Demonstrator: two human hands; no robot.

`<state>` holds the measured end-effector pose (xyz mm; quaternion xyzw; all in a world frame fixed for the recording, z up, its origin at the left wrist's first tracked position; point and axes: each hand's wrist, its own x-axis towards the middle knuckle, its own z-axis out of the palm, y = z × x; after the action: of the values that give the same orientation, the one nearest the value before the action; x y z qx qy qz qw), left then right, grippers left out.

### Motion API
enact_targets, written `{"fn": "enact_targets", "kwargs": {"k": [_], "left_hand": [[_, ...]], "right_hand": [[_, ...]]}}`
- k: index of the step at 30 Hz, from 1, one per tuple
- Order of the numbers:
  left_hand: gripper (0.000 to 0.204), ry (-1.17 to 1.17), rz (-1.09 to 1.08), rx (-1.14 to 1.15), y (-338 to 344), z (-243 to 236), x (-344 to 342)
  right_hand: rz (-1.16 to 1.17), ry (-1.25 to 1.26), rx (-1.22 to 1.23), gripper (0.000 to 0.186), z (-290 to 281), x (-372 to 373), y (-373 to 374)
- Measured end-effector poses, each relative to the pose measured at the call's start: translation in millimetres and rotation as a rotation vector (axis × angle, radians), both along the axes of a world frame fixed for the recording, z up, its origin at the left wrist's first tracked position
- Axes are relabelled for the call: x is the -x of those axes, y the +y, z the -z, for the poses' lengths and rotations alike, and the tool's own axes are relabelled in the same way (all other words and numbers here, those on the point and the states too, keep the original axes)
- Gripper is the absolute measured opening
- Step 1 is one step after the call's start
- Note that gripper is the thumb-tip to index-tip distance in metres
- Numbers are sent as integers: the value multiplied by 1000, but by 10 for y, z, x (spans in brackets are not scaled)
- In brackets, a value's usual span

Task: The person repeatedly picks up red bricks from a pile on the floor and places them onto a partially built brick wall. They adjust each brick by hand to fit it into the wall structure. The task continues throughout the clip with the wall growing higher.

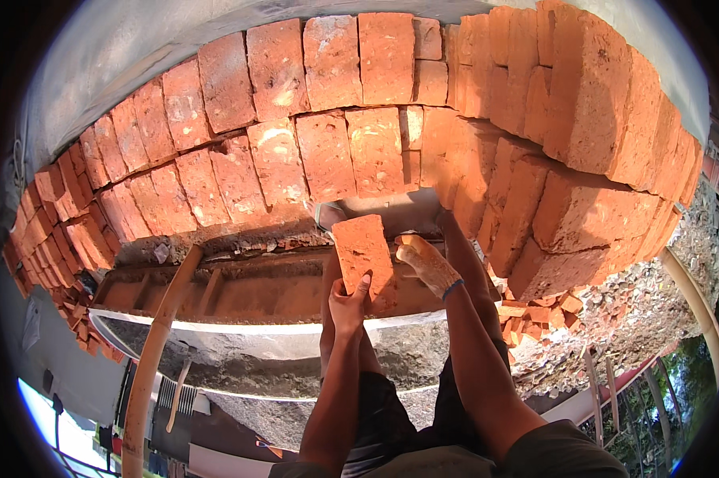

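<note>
A single red brick (363,251) is upright in my bare left hand (349,301), whose thumb presses on its face and whose fingers wrap round its lower left part. Just right of that brick, my right hand (423,263) wears a pale, orange-stained knit glove, its fingers drawn together with nothing visible in them; it appears not to touch the brick. My legs and feet show behind both hands. Stacked red bricks (328,62) form two curved rows across the upper view, beyond my hands.
A long trough (252,299) with dividers runs beneath me. Bamboo poles (159,350) stand at left and right (694,303). Broken brick pieces (539,315) and rubble (638,319) lie at the right. A grey wall (128,52) rises behind the stacks.
</note>
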<state>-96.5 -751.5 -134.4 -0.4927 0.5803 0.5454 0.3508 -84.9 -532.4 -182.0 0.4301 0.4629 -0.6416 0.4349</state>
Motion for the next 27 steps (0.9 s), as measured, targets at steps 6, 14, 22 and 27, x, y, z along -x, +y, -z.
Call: {"fn": "enact_targets", "kwargs": {"k": [6,14,22,27], "left_hand": [[34,237,-147,-227,569,-68,237],[39,881,699,334,928,657,1557],[38,1255,1681,581,1254,1334,2529],[43,1270,1686,629,1294,1399,2374]], "right_hand": [[574,166,78,71,-675,-208,-284],[1038,325,-5,55,-157,575,-67],[760,404,-592,67,29,619,-154],[1207,289,-350,56,177,623,-297]]}}
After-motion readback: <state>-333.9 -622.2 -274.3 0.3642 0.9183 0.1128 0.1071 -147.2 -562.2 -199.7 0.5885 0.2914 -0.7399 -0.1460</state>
